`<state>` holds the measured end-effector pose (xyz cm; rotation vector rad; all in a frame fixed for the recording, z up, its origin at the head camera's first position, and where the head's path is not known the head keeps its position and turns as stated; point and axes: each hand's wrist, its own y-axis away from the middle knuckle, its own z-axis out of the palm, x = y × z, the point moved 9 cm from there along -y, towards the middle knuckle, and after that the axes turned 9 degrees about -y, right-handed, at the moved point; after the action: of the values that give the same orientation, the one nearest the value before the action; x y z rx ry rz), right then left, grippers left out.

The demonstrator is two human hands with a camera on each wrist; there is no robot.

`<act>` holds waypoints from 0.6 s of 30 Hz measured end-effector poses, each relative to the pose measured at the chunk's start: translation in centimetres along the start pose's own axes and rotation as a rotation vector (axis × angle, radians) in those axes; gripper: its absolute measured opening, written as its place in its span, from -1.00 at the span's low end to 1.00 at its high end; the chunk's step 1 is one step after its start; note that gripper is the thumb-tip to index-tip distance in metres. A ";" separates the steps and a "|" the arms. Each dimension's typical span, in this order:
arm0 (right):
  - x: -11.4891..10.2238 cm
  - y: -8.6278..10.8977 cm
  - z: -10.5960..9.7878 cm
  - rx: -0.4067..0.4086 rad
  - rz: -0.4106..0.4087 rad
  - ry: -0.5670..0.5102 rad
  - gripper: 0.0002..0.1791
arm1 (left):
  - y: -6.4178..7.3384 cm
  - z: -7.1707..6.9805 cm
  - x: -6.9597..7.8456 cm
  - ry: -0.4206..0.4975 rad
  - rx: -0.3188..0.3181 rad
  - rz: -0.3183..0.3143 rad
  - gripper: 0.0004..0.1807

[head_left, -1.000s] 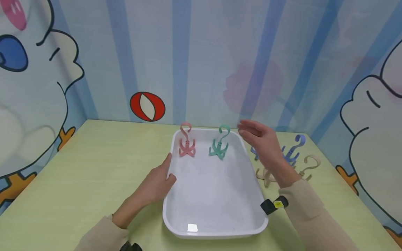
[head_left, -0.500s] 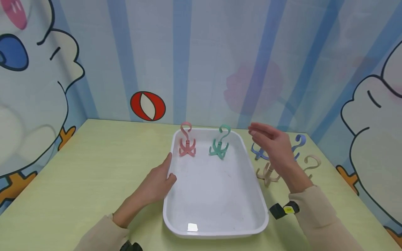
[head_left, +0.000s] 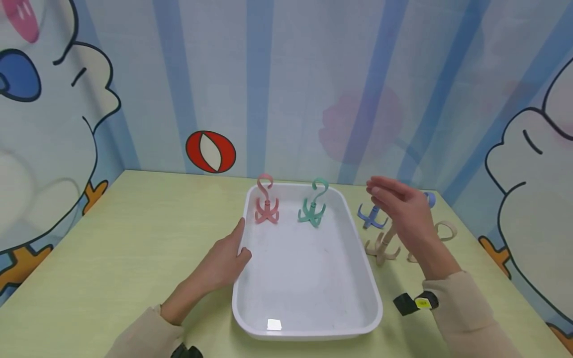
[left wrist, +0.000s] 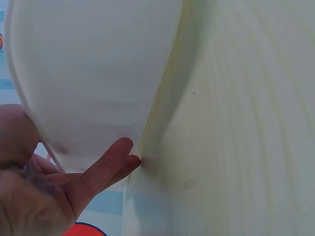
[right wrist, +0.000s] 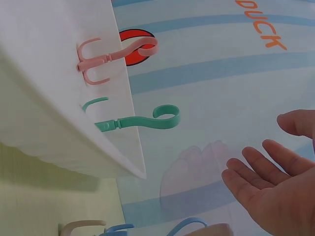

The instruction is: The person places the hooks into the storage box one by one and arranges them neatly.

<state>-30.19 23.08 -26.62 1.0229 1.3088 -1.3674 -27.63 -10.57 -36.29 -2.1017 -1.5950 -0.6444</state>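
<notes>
A white plastic tray (head_left: 313, 334) sits on the table, and my left hand (head_left: 224, 263) grips its left edge. The left wrist view shows the fingers (left wrist: 108, 164) against the tray's outer wall, with the thumb at the rim. Inside the tray's far end stand a pink hook hanger (head_left: 266, 213) and a green hook hanger (head_left: 311, 214), each with several prongs and a curved top. My right hand (head_left: 409, 214) is empty, fingers extended, over the right side of the table. It partly hides a blue hook hanger (head_left: 370, 218) and a beige hook hanger (head_left: 380, 253).
Behind the right hand show the curl of another blue hook hanger (head_left: 431, 199) and another beige one (head_left: 446, 230). Beyond the pale yellow table (head_left: 170, 209) hangs a blue striped curtain (head_left: 286, 99) with cartoon prints.
My right hand has moved right, away from the tray's far right corner and over the blue and beige hook hangers. The left hand and the tray have stayed in place.
</notes>
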 end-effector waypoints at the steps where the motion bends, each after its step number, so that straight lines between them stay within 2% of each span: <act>1: 0.0 0.0 -0.1 0.000 -0.001 -0.016 -0.41 | 0.0 0.0 0.0 0.000 -0.001 -0.001 -0.17; 9: -0.4 0.3 -2.1 0.059 -0.012 -0.016 -0.35 | 0.0 0.0 0.0 -0.006 0.001 -0.002 -0.18; 14: -0.6 0.6 -3.1 0.082 -0.032 -0.004 -0.42 | -0.1 0.0 -0.1 -0.010 0.003 -0.004 -0.18; 18: 0.0 0.9 -4.2 0.122 -0.013 0.055 -0.49 | -0.1 0.1 -0.1 -0.011 0.001 -0.006 -0.18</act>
<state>-29.44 27.24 -27.12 1.1433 1.2869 -1.4519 -27.71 -10.62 -36.40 -2.1037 -1.6084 -0.6350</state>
